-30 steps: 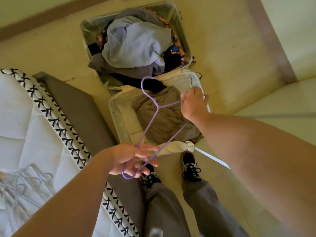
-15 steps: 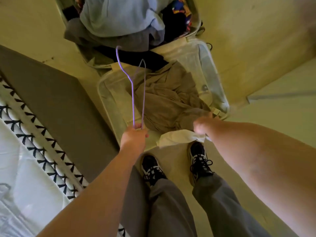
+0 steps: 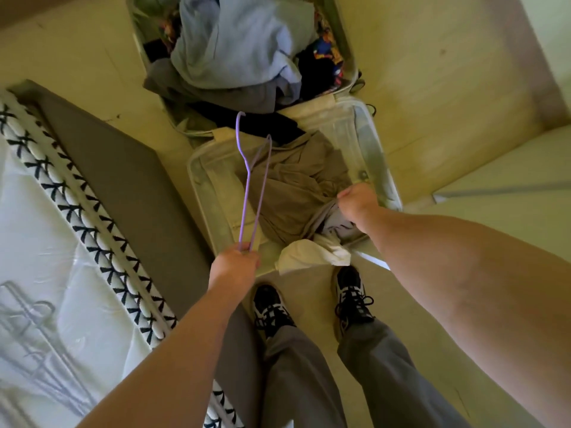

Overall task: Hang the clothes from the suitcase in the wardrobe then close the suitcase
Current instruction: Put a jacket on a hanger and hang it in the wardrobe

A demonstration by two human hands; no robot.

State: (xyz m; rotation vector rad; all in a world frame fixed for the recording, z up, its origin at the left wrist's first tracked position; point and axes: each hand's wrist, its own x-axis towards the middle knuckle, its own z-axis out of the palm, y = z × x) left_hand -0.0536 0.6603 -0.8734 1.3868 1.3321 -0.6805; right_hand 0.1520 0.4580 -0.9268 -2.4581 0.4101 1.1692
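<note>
An open suitcase [image 3: 378,156] lies on the floor in front of my feet. Its near half holds a crumpled tan garment [image 3: 296,193]; its far half is heaped with a light blue garment [image 3: 234,44] and darker clothes. My left hand [image 3: 236,267] grips the lower end of a purple wire hanger [image 3: 250,193], hook pointing away from me over the near half. My right hand [image 3: 355,202] is down in the near half, gripping a bunch of the tan garment at its right side. A white cloth [image 3: 309,257] hangs over the suitcase's near edge.
A bed with a white mattress [image 3: 46,242], patterned edging and a grey-brown frame [image 3: 123,186] runs along the left. Several pale hangers [image 3: 34,344] lie on the mattress. My two black-and-white shoes [image 3: 352,298] stand just short of the suitcase. A raised step [image 3: 494,186] is at right.
My right hand let go of the hanger, dropped into the near half and took hold of the tan garment. My left hand now holds the hanger alone, edge-on.
</note>
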